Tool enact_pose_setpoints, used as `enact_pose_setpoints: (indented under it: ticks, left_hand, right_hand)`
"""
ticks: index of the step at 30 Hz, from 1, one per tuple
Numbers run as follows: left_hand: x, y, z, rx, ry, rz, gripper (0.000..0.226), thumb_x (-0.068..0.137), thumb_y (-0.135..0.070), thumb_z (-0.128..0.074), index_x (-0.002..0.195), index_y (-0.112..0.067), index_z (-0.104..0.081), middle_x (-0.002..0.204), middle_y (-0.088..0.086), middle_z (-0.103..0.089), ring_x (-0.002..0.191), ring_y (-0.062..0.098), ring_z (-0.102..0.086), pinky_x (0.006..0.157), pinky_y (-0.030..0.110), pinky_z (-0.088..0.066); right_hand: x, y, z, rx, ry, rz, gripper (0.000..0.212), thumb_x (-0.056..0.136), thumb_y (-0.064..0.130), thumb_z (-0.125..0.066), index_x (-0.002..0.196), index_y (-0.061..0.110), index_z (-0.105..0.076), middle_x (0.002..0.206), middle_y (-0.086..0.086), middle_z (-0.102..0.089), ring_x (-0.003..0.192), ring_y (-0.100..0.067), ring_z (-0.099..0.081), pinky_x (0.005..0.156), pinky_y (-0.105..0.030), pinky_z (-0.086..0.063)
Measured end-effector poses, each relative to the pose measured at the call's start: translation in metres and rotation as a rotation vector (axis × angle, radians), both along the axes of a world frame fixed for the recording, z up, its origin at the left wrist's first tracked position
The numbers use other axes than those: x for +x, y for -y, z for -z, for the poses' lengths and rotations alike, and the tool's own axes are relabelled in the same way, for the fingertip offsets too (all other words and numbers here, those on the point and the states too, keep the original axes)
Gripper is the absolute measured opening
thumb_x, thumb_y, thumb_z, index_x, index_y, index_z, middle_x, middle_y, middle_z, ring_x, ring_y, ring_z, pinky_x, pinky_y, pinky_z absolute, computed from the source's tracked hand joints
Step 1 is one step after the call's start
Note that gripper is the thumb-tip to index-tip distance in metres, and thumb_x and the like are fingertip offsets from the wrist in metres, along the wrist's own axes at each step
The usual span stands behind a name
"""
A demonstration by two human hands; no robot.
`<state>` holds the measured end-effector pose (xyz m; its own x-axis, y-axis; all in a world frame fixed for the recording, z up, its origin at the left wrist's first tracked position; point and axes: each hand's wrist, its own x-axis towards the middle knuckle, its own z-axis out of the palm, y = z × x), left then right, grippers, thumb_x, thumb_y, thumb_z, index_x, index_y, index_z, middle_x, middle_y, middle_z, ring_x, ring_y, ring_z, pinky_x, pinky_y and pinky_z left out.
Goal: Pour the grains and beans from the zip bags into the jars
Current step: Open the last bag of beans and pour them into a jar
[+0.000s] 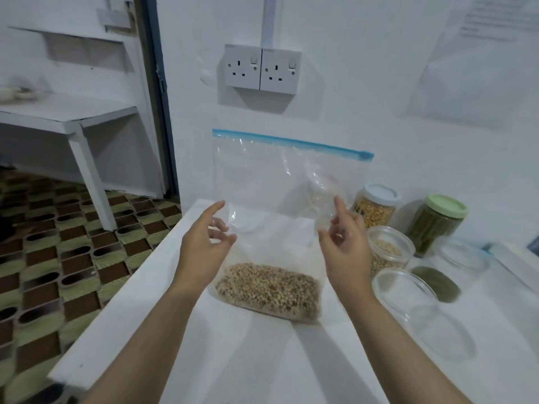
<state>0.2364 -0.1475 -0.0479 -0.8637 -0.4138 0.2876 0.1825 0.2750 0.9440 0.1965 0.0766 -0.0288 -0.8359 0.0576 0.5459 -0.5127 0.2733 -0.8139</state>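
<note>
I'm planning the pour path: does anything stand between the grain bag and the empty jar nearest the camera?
Nothing visible does. The zip bag stands just left of the empty jar, whose mouth is open, with only the right hand between them.

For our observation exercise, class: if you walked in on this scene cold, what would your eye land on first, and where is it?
First, the clear zip bag with its blue seal, standing upright at the centre of the white table, brown grains pooled at its bottom. The left hand and right hand flank it at mid-height. To its right stand the jars: a white-lidded jar of yellow grain, a green-lidded jar, and an empty open jar nearest the camera.
</note>
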Motion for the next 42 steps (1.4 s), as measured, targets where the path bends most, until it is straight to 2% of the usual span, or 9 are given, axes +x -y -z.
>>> enact_pose_setpoints:
  ticks: [4, 7, 10, 13, 16, 22, 26, 33, 42]
  left_hand:
    - [0.050, -0.034, 0.004, 0.022, 0.017, 0.006, 0.059, 0.089, -0.003, -0.069, 0.131, -0.042, -0.052, 0.095, -0.007, -0.056, 0.079, 0.002, -0.059, 0.069, 0.016, -0.048]
    - [0.070, -0.048, 0.005, -0.020, 0.007, -0.023, 0.059, 0.092, -0.010, -0.067, 0.134, -0.046, -0.046, 0.112, -0.011, -0.052, 0.085, 0.005, -0.059, 0.069, 0.015, -0.049]
    - [0.079, -0.056, 0.000, -0.064, -0.009, -0.091, 0.058, 0.095, -0.016, -0.065, 0.139, -0.046, -0.042, 0.126, -0.015, -0.041, 0.091, -0.008, -0.055, 0.076, 0.012, -0.048]
    - [0.084, -0.063, -0.007, -0.156, -0.028, -0.142, 0.057, 0.095, -0.017, -0.064, 0.144, -0.036, -0.043, 0.138, -0.015, -0.030, 0.115, -0.006, -0.045, 0.099, 0.021, -0.042]
    - [0.087, -0.075, -0.013, -0.279, -0.072, -0.220, 0.050, 0.095, -0.016, -0.063, 0.141, -0.030, -0.049, 0.148, -0.010, -0.027, 0.128, -0.002, -0.027, 0.104, 0.021, -0.029]
    - [0.078, -0.104, -0.033, -0.408, -0.277, -0.118, 0.040, 0.096, -0.015, -0.061, 0.134, -0.026, -0.057, 0.136, -0.012, -0.042, 0.134, 0.010, -0.033, 0.103, 0.001, -0.019]
    - [0.084, -0.132, -0.068, -0.419, -0.412, -0.071, 0.030, 0.097, -0.020, -0.059, 0.127, -0.021, -0.063, 0.132, -0.010, -0.049, 0.131, 0.009, -0.038, 0.106, 0.010, -0.025]
    - [0.109, -0.166, -0.093, -0.406, -0.567, 0.008, 0.014, 0.096, -0.020, -0.061, 0.110, -0.021, -0.067, 0.114, -0.012, -0.063, 0.120, 0.012, -0.052, 0.101, 0.048, -0.042]
    - [0.100, -0.173, -0.100, -0.419, -0.496, 0.047, 0.009, 0.091, -0.033, -0.064, 0.098, -0.029, -0.067, 0.099, -0.024, -0.062, 0.107, 0.002, -0.052, 0.096, 0.036, -0.033]
  right_hand:
    - [0.046, -0.036, 0.010, -0.089, -0.026, -0.037, 0.066, 0.091, -0.010, -0.059, 0.145, 0.025, -0.046, 0.101, 0.005, -0.044, 0.077, -0.003, -0.048, 0.079, -0.013, -0.045]
    - [0.068, -0.047, 0.009, -0.083, 0.009, -0.063, 0.072, 0.091, -0.007, -0.060, 0.144, 0.038, -0.041, 0.114, 0.008, -0.045, 0.073, -0.005, -0.050, 0.080, -0.014, -0.047]
    - [0.081, -0.052, 0.004, 0.000, -0.048, -0.103, 0.078, 0.092, -0.005, -0.060, 0.143, 0.047, -0.032, 0.123, 0.005, -0.042, 0.070, -0.006, -0.049, 0.081, -0.015, -0.047]
    - [0.082, -0.056, -0.007, 0.046, -0.159, -0.099, 0.070, 0.093, -0.003, -0.059, 0.145, 0.039, -0.037, 0.123, 0.005, -0.047, 0.089, -0.004, -0.053, 0.078, -0.012, -0.045]
    - [0.079, -0.058, -0.023, 0.032, -0.262, -0.063, 0.057, 0.095, 0.006, -0.056, 0.144, 0.031, -0.044, 0.122, 0.009, -0.051, 0.108, -0.011, -0.056, 0.086, -0.019, -0.047]
    - [0.077, -0.055, -0.058, -0.018, -0.357, -0.085, 0.044, 0.098, 0.004, -0.060, 0.135, 0.027, -0.053, 0.113, 0.005, -0.064, 0.092, -0.013, -0.065, 0.085, -0.026, -0.053]
    - [0.088, -0.057, -0.072, -0.111, -0.300, -0.198, 0.029, 0.097, 0.007, -0.061, 0.120, 0.024, -0.062, 0.091, 0.001, -0.069, 0.081, -0.016, -0.068, 0.077, -0.029, -0.055]
    - [0.116, -0.070, -0.067, -0.149, -0.269, -0.321, 0.026, 0.095, 0.000, -0.060, 0.115, 0.017, -0.066, 0.103, -0.002, -0.072, 0.091, -0.018, -0.070, 0.082, -0.026, -0.053]
    - [0.120, -0.089, -0.071, -0.138, -0.239, -0.330, 0.024, 0.091, 0.004, -0.065, 0.108, 0.021, -0.069, 0.095, -0.002, -0.074, 0.079, -0.019, -0.070, 0.077, -0.027, -0.056]
